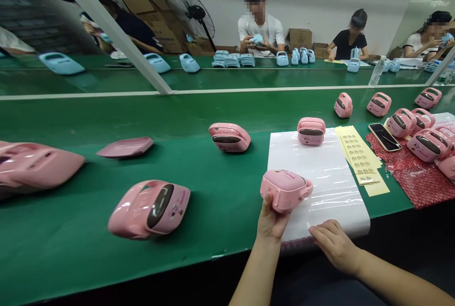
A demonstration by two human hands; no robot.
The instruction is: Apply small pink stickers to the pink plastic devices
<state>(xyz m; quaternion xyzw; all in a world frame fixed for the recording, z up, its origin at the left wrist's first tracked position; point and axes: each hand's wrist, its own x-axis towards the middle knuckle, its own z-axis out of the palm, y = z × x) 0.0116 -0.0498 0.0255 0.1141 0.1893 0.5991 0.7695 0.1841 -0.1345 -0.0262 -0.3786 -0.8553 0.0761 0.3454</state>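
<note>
My left hand is closed around a pink plastic case with a carrying handle, lifted above the front of a white sheet. The case is tipped so that its printed face points up and its handle points right. Just to the right, my right hand pinches a small whitish sticker-like piece between thumb and fingertips, apart from the case. A similar pink case with a dark oval window stands at the back of the sheet. Sheets of small gold stickers lie right of it.
More pink cases and a flat pink panel are spread leftward along the green table. At right are a phone and red bubble wrap bearing several cases. Across a white rail, co-workers handle blue cases; a bottle stands there.
</note>
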